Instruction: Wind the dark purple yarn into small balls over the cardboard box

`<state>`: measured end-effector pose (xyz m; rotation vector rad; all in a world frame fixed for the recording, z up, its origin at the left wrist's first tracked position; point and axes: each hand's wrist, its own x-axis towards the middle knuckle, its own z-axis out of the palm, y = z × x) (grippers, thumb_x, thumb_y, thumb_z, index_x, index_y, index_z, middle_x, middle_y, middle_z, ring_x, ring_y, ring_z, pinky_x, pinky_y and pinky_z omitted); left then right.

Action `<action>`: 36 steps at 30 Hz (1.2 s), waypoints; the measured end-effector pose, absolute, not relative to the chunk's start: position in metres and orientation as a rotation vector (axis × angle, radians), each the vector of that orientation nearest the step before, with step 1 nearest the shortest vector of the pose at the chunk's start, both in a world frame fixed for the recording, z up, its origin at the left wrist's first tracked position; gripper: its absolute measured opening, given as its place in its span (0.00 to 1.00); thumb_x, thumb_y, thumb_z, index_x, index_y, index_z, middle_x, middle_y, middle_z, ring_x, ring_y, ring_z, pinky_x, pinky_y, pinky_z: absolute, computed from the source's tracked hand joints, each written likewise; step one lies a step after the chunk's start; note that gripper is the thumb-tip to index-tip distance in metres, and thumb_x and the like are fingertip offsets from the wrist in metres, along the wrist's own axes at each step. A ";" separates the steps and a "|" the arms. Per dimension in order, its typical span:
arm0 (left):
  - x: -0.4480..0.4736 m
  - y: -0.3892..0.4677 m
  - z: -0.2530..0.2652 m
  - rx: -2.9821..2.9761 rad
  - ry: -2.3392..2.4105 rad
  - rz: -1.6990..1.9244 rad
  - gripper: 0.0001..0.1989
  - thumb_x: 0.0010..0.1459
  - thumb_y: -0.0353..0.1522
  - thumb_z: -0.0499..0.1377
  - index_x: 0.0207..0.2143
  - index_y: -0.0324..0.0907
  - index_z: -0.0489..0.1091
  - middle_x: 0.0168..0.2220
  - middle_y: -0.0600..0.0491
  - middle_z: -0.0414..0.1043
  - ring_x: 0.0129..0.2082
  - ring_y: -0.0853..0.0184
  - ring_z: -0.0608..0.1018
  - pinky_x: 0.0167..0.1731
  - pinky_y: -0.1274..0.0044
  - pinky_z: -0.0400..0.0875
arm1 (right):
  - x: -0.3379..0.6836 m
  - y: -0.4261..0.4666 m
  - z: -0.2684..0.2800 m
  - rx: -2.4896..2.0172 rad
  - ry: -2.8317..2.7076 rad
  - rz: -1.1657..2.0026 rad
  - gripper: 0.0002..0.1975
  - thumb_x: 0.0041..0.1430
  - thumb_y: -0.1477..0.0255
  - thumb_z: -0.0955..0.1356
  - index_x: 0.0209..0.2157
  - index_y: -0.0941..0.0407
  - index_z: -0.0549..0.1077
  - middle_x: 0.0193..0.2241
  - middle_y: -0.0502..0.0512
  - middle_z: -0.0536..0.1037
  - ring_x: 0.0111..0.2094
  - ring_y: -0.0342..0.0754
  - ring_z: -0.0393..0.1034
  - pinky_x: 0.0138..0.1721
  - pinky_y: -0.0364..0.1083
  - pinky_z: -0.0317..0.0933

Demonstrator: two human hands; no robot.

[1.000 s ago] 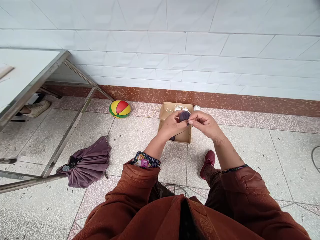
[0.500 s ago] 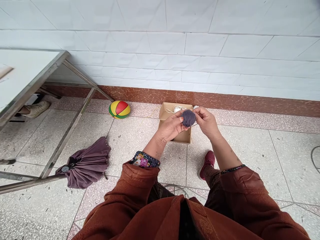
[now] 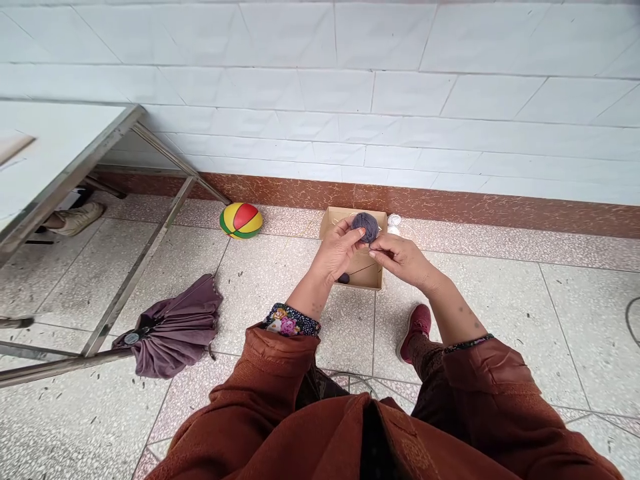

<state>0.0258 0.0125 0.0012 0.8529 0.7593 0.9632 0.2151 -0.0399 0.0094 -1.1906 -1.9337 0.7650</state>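
A ball of dark grey-purple yarn (image 3: 365,227) is gripped in my left hand (image 3: 334,251), its thumb across the near side. Close on its right, my right hand (image 3: 404,259) has its fingers pinched on a strand of the yarn, just below the ball. Beneath both hands an open cardboard box (image 3: 371,278) stands on the floor, partly hidden by them. A small dark ball (image 3: 344,278) lies in the box's near part, and a dark strand runs from it toward my right hand. White yarn balls (image 3: 394,221) sit beside the box at the wall.
A yellow, red and green ball (image 3: 241,221) rests by the wall. A folded purple umbrella (image 3: 175,327) hangs by the metal-framed table (image 3: 115,133) on the left. Another person's shoe (image 3: 80,219) shows under the table. My red shoe (image 3: 416,330) is below the box.
The yarn ball has moved slightly left and up in my left hand. My right hand has come down from beside the ball's top to below it.
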 end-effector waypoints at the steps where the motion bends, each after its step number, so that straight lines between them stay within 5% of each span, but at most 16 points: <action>1: 0.026 0.012 0.001 0.872 0.780 0.970 0.19 0.51 0.38 0.73 0.44 0.43 0.75 0.43 0.52 0.79 0.40 0.69 0.78 0.39 0.75 0.73 | 0.215 -0.041 0.011 -1.168 -1.937 0.783 0.12 0.72 0.59 0.69 0.35 0.50 0.77 0.32 0.52 0.77 0.34 0.50 0.69 0.40 0.50 0.64; 7: 0.025 0.010 0.003 1.103 0.868 0.930 0.20 0.48 0.31 0.73 0.45 0.41 0.76 0.44 0.51 0.80 0.44 0.67 0.79 0.50 0.72 0.73 | 0.218 -0.042 0.023 -1.191 -1.761 0.749 0.15 0.72 0.54 0.70 0.37 0.49 0.79 0.34 0.53 0.79 0.36 0.51 0.70 0.42 0.52 0.66; 15: 0.023 0.002 0.005 0.941 0.605 0.687 0.27 0.48 0.37 0.75 0.50 0.45 0.74 0.45 0.52 0.77 0.39 0.69 0.78 0.37 0.76 0.73 | 0.219 -0.033 0.007 -1.425 -1.447 0.580 0.18 0.71 0.51 0.69 0.34 0.50 0.75 0.32 0.53 0.75 0.32 0.50 0.66 0.38 0.51 0.63; 20: 0.021 0.008 0.009 0.791 0.606 0.849 0.27 0.46 0.40 0.76 0.48 0.43 0.76 0.49 0.48 0.79 0.41 0.67 0.79 0.36 0.76 0.76 | 0.214 -0.030 -0.007 -1.457 -1.547 0.666 0.16 0.71 0.55 0.68 0.34 0.51 0.72 0.31 0.52 0.74 0.33 0.50 0.66 0.38 0.49 0.61; 26: 0.020 0.019 0.003 0.875 0.879 1.019 0.20 0.50 0.36 0.72 0.45 0.42 0.73 0.44 0.51 0.79 0.41 0.67 0.79 0.40 0.74 0.74 | 0.205 -0.039 0.003 -1.216 -1.896 0.820 0.14 0.73 0.59 0.67 0.34 0.51 0.74 0.32 0.52 0.77 0.33 0.49 0.68 0.41 0.50 0.64; 31: 0.024 0.012 0.004 1.168 0.933 0.867 0.23 0.46 0.32 0.73 0.45 0.42 0.72 0.42 0.52 0.78 0.41 0.67 0.77 0.48 0.72 0.72 | 0.212 -0.041 0.018 -1.191 -1.794 0.773 0.16 0.73 0.55 0.69 0.35 0.50 0.77 0.33 0.52 0.78 0.34 0.49 0.69 0.41 0.50 0.65; 36: 0.023 0.003 0.009 1.117 0.702 0.636 0.20 0.48 0.35 0.73 0.42 0.40 0.74 0.40 0.52 0.75 0.39 0.68 0.76 0.40 0.74 0.72 | 0.221 -0.033 0.009 -1.306 -1.551 0.562 0.18 0.70 0.52 0.71 0.33 0.50 0.76 0.31 0.52 0.77 0.32 0.49 0.69 0.38 0.50 0.65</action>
